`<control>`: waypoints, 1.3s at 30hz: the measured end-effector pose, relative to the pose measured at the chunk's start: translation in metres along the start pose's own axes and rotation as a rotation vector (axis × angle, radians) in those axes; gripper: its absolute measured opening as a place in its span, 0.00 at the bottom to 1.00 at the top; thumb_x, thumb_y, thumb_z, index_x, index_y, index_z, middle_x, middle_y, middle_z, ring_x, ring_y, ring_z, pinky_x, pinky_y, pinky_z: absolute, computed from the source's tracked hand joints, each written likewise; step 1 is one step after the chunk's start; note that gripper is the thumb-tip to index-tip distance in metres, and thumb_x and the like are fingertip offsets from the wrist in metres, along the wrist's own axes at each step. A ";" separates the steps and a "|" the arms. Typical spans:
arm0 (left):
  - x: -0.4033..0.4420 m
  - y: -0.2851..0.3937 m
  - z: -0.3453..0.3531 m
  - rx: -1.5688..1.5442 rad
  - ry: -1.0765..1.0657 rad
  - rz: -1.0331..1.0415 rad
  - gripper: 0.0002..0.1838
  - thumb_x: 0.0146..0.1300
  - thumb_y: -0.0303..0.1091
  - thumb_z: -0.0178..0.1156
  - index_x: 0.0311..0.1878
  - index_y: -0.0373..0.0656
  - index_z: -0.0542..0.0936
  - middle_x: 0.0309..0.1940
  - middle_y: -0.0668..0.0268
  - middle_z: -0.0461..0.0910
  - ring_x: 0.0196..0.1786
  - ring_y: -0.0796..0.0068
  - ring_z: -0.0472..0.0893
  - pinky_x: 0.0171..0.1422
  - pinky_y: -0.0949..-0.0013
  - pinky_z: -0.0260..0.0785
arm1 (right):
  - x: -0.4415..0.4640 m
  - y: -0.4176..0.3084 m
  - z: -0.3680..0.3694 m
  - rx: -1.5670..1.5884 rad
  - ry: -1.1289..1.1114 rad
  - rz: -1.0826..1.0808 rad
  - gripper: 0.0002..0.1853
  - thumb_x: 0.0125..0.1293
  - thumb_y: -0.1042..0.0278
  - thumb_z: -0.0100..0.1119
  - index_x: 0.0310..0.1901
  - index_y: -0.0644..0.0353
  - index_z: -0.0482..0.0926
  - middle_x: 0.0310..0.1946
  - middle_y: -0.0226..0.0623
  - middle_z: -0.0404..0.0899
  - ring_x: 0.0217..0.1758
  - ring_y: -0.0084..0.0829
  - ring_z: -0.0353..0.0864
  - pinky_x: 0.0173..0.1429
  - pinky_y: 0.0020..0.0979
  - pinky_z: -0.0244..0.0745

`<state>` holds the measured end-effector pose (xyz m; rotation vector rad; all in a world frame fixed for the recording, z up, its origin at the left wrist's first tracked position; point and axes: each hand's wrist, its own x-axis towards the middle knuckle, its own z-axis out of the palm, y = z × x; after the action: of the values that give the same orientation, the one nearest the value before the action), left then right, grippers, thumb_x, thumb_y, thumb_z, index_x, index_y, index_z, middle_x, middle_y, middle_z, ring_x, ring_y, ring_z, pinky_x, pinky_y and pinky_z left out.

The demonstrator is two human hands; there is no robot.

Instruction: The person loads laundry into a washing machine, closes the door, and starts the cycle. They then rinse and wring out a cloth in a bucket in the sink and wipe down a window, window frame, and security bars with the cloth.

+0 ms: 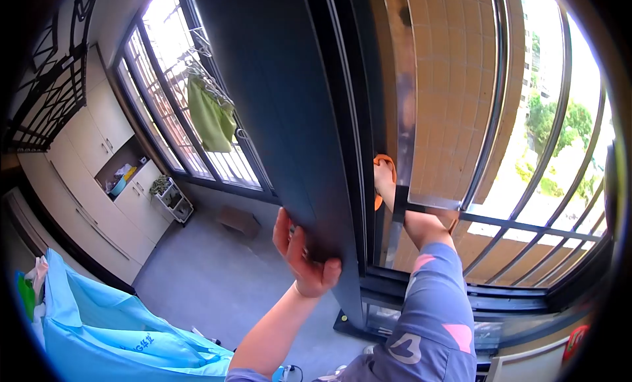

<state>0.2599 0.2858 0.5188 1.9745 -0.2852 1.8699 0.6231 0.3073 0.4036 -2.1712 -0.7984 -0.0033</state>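
A broad dark window post (276, 118) stands upright in the middle of the view. My left hand (306, 257) is at its lower part, fingers apart and slightly bent, the fingertips against the dark surface. It appears to hold nothing. My right arm reaches out through the window opening, past the metal bars (503, 118). Out there, my right hand (384, 176) is closed on a flat orange thing (379, 201), pressed to the outer side of the dark frame. Its edge shows above and below the hand; whether it is a cloth or a pad I cannot tell.
Light blue fabric (131, 339) fills the lower left. A green cloth (209, 115) hangs by the far window. Pale cabinets (92, 178), a white plant rack (174, 201) and a brown box (238, 221) stand farther back. A black rack (52, 85) hangs upper left.
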 end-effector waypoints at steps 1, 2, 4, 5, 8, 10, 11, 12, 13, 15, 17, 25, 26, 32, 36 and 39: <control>0.003 -0.002 0.001 0.007 0.010 0.010 0.40 0.71 0.59 0.53 0.73 0.39 0.57 0.75 0.39 0.48 0.76 0.44 0.56 0.76 0.51 0.54 | -0.001 -0.002 0.000 0.004 -0.003 -0.005 0.10 0.66 0.70 0.51 0.39 0.62 0.84 0.32 0.37 0.83 0.32 0.35 0.82 0.39 0.38 0.77; 0.004 -0.001 0.002 -0.006 0.014 0.016 0.40 0.71 0.59 0.54 0.73 0.39 0.57 0.74 0.39 0.48 0.76 0.45 0.56 0.76 0.51 0.54 | -0.001 -0.002 0.000 0.007 -0.012 -0.010 0.10 0.66 0.70 0.51 0.39 0.62 0.84 0.32 0.37 0.83 0.32 0.35 0.82 0.39 0.38 0.77; 0.000 0.001 -0.001 -0.022 -0.004 0.000 0.40 0.71 0.59 0.54 0.73 0.39 0.58 0.74 0.39 0.48 0.76 0.45 0.56 0.76 0.51 0.54 | -0.004 0.000 0.001 0.013 -0.035 -0.024 0.10 0.66 0.71 0.51 0.39 0.62 0.84 0.31 0.38 0.83 0.31 0.35 0.82 0.39 0.38 0.77; 0.000 0.001 -0.001 -0.023 0.006 -0.009 0.40 0.71 0.59 0.54 0.73 0.39 0.58 0.74 0.39 0.48 0.76 0.45 0.56 0.76 0.51 0.54 | -0.005 0.000 0.000 0.012 -0.046 -0.027 0.10 0.66 0.71 0.51 0.39 0.62 0.84 0.31 0.38 0.83 0.31 0.35 0.82 0.39 0.38 0.77; -0.002 0.001 0.003 -0.044 0.020 -0.015 0.40 0.70 0.59 0.54 0.73 0.40 0.58 0.74 0.40 0.48 0.75 0.46 0.57 0.75 0.52 0.55 | -0.012 0.001 -0.004 0.008 -0.064 -0.026 0.10 0.66 0.71 0.51 0.40 0.62 0.84 0.31 0.38 0.83 0.31 0.36 0.82 0.39 0.38 0.77; -0.001 0.001 0.002 -0.038 0.021 -0.011 0.40 0.70 0.59 0.55 0.73 0.41 0.58 0.74 0.40 0.48 0.75 0.46 0.58 0.75 0.52 0.55 | -0.018 0.003 -0.008 0.009 -0.068 -0.022 0.10 0.66 0.71 0.51 0.40 0.62 0.84 0.31 0.38 0.83 0.31 0.36 0.83 0.38 0.38 0.77; -0.001 0.003 0.000 -0.023 0.013 -0.005 0.39 0.70 0.59 0.55 0.73 0.41 0.58 0.74 0.41 0.49 0.75 0.47 0.58 0.74 0.53 0.56 | -0.021 0.005 -0.009 0.006 -0.071 -0.023 0.10 0.66 0.71 0.51 0.40 0.62 0.84 0.31 0.38 0.83 0.31 0.36 0.83 0.38 0.38 0.77; 0.002 0.001 0.000 -0.010 0.008 0.011 0.39 0.70 0.59 0.55 0.73 0.42 0.59 0.74 0.41 0.49 0.74 0.47 0.58 0.74 0.53 0.57 | -0.021 0.005 -0.012 0.005 -0.071 -0.022 0.10 0.66 0.71 0.51 0.40 0.62 0.84 0.31 0.38 0.83 0.31 0.36 0.83 0.38 0.38 0.77; 0.004 -0.001 0.000 -0.006 0.005 0.025 0.39 0.70 0.59 0.55 0.73 0.42 0.59 0.74 0.41 0.49 0.74 0.47 0.58 0.74 0.53 0.57 | -0.022 0.005 -0.015 0.007 -0.074 -0.021 0.10 0.66 0.71 0.51 0.40 0.62 0.84 0.31 0.38 0.83 0.31 0.36 0.83 0.38 0.38 0.78; 0.001 -0.001 -0.004 0.058 -0.042 0.023 0.42 0.72 0.62 0.50 0.74 0.39 0.54 0.76 0.42 0.48 0.78 0.50 0.56 0.74 0.57 0.62 | -0.024 0.005 -0.017 0.013 -0.084 -0.020 0.10 0.66 0.71 0.51 0.40 0.62 0.84 0.31 0.38 0.83 0.31 0.36 0.83 0.38 0.38 0.78; 0.000 -0.001 -0.002 0.030 -0.021 0.014 0.40 0.70 0.61 0.53 0.74 0.41 0.57 0.75 0.42 0.49 0.76 0.47 0.57 0.73 0.53 0.59 | -0.023 0.003 -0.020 0.009 -0.090 -0.019 0.10 0.66 0.71 0.51 0.40 0.62 0.84 0.31 0.38 0.83 0.31 0.37 0.83 0.38 0.38 0.78; -0.001 -0.002 0.000 -0.011 0.000 0.009 0.40 0.69 0.60 0.55 0.74 0.43 0.60 0.74 0.40 0.49 0.74 0.45 0.57 0.73 0.49 0.56 | -0.019 -0.005 -0.015 0.036 -0.124 -0.035 0.10 0.66 0.71 0.51 0.40 0.62 0.84 0.30 0.39 0.83 0.30 0.37 0.83 0.37 0.38 0.78; -0.002 -0.003 -0.002 0.008 -0.017 0.009 0.41 0.70 0.61 0.52 0.74 0.41 0.56 0.75 0.41 0.48 0.75 0.47 0.57 0.73 0.53 0.59 | -0.019 -0.005 -0.013 0.036 -0.128 -0.042 0.10 0.66 0.71 0.51 0.40 0.62 0.84 0.30 0.39 0.83 0.30 0.37 0.83 0.37 0.38 0.78; 0.003 -0.001 -0.001 -0.039 -0.043 0.012 0.41 0.71 0.59 0.52 0.75 0.40 0.55 0.75 0.41 0.45 0.78 0.49 0.54 0.77 0.56 0.56 | -0.024 -0.010 -0.015 0.044 -0.144 -0.044 0.11 0.65 0.71 0.51 0.41 0.62 0.84 0.30 0.39 0.83 0.30 0.38 0.83 0.36 0.38 0.78; 0.007 0.000 0.004 -0.046 -0.015 0.029 0.41 0.72 0.60 0.51 0.75 0.39 0.55 0.76 0.42 0.45 0.78 0.49 0.55 0.75 0.55 0.60 | -0.035 -0.012 -0.024 0.079 -0.137 -0.018 0.11 0.65 0.71 0.51 0.41 0.62 0.84 0.30 0.40 0.83 0.30 0.38 0.83 0.36 0.38 0.78; 0.009 0.003 0.003 -0.055 -0.021 0.030 0.40 0.73 0.58 0.50 0.75 0.39 0.54 0.76 0.43 0.46 0.78 0.49 0.55 0.74 0.55 0.60 | -0.047 -0.014 -0.034 0.142 -0.144 0.014 0.11 0.65 0.71 0.51 0.41 0.62 0.84 0.29 0.40 0.83 0.29 0.39 0.83 0.36 0.38 0.78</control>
<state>0.2621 0.2829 0.5279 1.9649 -0.3703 1.8402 0.5865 0.2648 0.4238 -2.0599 -0.8382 0.2129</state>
